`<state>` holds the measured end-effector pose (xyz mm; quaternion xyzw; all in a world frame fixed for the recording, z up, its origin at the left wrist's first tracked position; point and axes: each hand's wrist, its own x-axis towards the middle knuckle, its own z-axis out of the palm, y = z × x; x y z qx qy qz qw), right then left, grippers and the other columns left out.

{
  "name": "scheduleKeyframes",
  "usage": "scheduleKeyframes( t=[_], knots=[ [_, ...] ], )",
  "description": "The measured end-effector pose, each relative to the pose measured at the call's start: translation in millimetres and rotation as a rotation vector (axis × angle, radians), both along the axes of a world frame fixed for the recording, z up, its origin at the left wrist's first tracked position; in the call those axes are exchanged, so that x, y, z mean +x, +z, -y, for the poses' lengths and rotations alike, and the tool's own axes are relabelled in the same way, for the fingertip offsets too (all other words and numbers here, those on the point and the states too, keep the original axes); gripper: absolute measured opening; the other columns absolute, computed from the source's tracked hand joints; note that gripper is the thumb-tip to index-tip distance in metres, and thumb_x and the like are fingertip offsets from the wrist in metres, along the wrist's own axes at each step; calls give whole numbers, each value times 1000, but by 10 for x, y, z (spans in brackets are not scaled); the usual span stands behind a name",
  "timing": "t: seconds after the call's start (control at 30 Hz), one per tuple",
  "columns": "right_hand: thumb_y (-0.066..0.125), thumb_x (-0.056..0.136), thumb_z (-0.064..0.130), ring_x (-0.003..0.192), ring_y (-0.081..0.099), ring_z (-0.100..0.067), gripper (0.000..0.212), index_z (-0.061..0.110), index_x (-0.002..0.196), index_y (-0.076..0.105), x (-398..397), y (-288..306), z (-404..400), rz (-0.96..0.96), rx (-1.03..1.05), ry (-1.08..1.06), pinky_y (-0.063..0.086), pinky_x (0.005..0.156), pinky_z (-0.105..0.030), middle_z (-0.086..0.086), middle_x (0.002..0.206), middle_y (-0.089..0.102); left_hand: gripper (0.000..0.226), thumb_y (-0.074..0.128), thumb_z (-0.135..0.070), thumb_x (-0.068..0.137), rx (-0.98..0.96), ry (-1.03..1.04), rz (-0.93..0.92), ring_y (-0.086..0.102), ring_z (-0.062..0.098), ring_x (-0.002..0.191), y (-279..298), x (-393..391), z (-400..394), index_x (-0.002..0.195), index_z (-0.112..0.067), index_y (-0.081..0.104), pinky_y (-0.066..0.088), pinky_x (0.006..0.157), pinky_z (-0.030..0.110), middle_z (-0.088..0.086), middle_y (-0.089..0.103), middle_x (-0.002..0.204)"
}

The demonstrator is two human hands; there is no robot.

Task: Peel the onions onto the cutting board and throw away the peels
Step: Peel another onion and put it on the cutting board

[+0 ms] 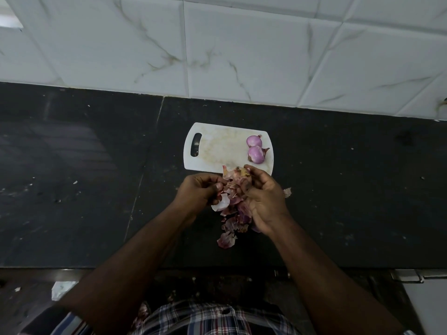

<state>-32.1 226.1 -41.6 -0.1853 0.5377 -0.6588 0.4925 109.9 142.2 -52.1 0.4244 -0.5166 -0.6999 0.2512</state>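
Both hands (pixel 232 197) gathering peels (pixel 233 209) over black countertop (pixel 72 189), marbled wall tiles (pixel 242 44) behind.

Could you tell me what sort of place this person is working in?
Most likely a home kitchen: a dark stone counter runs below a marble-patterned tiled wall, and a white cutting board holds two peeled onions, with both hands gathering onion peels.

A dark stone countertop (pixel 72 177) runs the full width, dull and speckled with pale crumbs, with 1 thin seam (pixel 141 180) slanting across it left of centre. Behind it rises a wall of large white marble-look tiles (pixel 242 49), veined grey-brown, with thin grout lines. Soft light leaves a faint sheen on the counter's left part. Below the front edge everything is dim.
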Motion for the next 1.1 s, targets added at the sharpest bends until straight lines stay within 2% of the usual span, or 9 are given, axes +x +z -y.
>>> scheduleKeyframes(
  t=[0.13, 0.27, 0.4, 0.47, 0.57, 0.7, 0.83, 1.0, 1.1],
  knots=[
    [66, 82, -17, 103, 71, -13, 50, 12, 122, 65, -128, 15, -51, -230, 12, 129, 56, 82, -23, 0, 110, 75, 21, 55, -5, 101, -63, -41, 124, 67, 24, 79, -53, 31, -1, 96, -11, 75, 58, 67, 26, 12, 75, 90],
    [69, 77, -18, 108, 69, -15, 56, 26, 112, 72, -107, -10, -54, -382, 39, 206, 56, 89, -29, -1, 112, 75, 30, 50, -32, 105, -216, -63, 251, 69, 14, 83, -50, 18, 2, 103, -20, 78, 52, 75, 29, 9, 77, 92],
    [73, 82, -7, 112, 68, -14, 45, 24, 115, 71, -108, 13, -19, -397, 27, 217, 55, 96, -35, 0, 115, 74, 29, 54, -22, 104, -207, -54, 133, 69, 4, 103, -52, 54, 38, 129, -22, 68, 57, 92, 28, -8, 73, 115],
    [76, 83, 2, 113, 67, -14, 38, 18, 117, 72, -114, 30, -3, -444, 29, 218, 54, 99, -39, 0, 115, 74, 31, 56, -22, 102, -148, -69, 65, 70, 13, 108, -74, 73, 41, 131, -20, 66, 57, 94, 36, 0, 73, 119],
    [79, 78, -1, 106, 70, -13, 41, 15, 115, 72, -94, 29, 21, -576, 45, 204, 56, 96, -41, -1, 110, 75, 39, 67, -19, 92, -11, -112, -63, 72, 29, 107, -72, 84, 10, 130, -12, 65, 56, 95, 50, 11, 75, 114],
    [77, 77, -8, 100, 73, -14, 39, 17, 106, 74, -54, 23, 44, -544, 40, 203, 57, 94, -41, -2, 103, 76, 38, 72, -8, 83, 117, -77, -161, 67, 40, 107, -79, 91, 9, 121, -4, 69, 47, 102, 65, 23, 72, 115],
    [73, 83, -6, 100, 73, -17, 29, 10, 107, 75, -85, 47, 63, -522, 47, 194, 57, 94, -41, -6, 104, 76, 36, 72, -10, 79, 157, -57, -206, 68, 32, 102, -72, 118, 19, 115, -7, 72, 49, 101, 59, 19, 73, 113],
    [67, 88, -6, 99, 73, -23, 31, 23, 94, 77, -93, 6, 81, -412, 67, 146, 57, 93, -45, -5, 99, 78, 33, 67, -10, 81, 216, -56, -270, 71, 29, 100, -46, 128, 51, 114, -8, 71, 57, 92, 47, 16, 74, 112],
    [67, 87, -8, 94, 73, -17, 31, 20, 95, 76, -128, -27, 102, -557, 86, 120, 59, 90, -39, -2, 95, 78, 33, 65, -15, 84, 260, -69, -293, 72, 27, 94, -46, 139, 51, 116, -9, 69, 60, 86, 41, 14, 74, 109]
  ],
)
